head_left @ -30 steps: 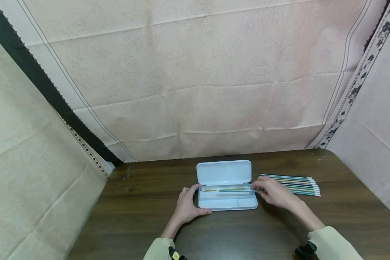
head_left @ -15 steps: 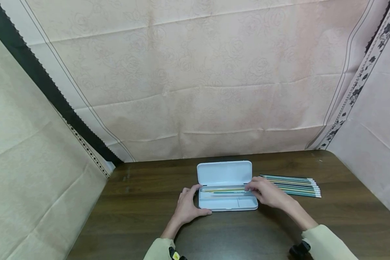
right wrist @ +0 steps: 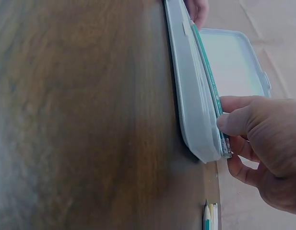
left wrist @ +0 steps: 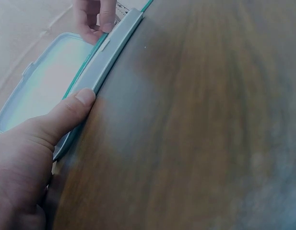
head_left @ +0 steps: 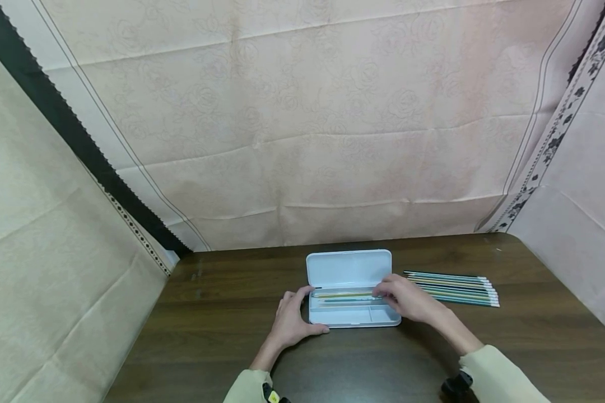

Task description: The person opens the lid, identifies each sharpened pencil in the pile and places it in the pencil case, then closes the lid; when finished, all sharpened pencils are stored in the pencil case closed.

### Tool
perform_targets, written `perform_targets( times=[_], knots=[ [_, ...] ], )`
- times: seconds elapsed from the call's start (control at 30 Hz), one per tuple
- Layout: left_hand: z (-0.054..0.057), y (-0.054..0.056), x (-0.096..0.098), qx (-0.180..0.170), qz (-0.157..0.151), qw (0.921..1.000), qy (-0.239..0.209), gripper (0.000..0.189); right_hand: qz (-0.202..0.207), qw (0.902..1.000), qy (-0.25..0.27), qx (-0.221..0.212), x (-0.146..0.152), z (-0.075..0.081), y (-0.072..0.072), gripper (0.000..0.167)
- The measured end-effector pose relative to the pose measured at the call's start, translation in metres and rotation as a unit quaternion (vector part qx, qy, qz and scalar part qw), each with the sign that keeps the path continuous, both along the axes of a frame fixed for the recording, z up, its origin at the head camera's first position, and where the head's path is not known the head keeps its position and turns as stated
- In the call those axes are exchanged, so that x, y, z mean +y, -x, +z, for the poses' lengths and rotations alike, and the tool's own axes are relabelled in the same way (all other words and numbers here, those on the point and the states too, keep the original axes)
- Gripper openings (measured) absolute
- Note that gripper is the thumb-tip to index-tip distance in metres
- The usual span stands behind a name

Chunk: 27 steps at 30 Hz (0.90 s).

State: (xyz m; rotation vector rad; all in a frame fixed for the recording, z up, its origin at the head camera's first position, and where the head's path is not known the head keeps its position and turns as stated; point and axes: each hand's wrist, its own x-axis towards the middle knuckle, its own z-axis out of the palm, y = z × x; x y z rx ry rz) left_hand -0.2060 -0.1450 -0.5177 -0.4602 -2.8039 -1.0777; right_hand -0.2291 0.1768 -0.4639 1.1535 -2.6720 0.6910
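A light blue plastic pencil case [head_left: 340, 319] lies on the table with its lid [head_left: 349, 268] folded back. My left hand [head_left: 291, 320] grips the case's left end, thumb on the front edge and index finger at the back corner. A green pencil [right wrist: 208, 72] runs lengthwise over the case, and my right hand [head_left: 405, 298] pinches it near its right end, as the right wrist view shows. In the head view, several pencils [head_left: 355, 293] lie in the long rear compartment, partly hidden by the right fingers.
To the right of the case, several green, white and yellowish pencils [head_left: 459, 289] lie side by side on the dark wooden table [head_left: 222, 336]. A pale patterned cloth [head_left: 302, 140] hangs behind the table, with more cloth at both sides.
My right hand has moved left with the pencil, bringing it from the case's right edge to over the rear compartment. My left hand stays on the case.
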Motion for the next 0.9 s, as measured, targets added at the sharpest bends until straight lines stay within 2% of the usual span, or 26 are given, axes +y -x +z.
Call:
perform_targets(
  times=[0.9],
  knots=[
    [0.0004,-0.0003,-0.0003,0.0,-0.002,1.0,-0.002,0.098,0.022,0.9997,0.012,-0.001,-0.0105,-0.0063,0.0046,0.024]
  ],
)
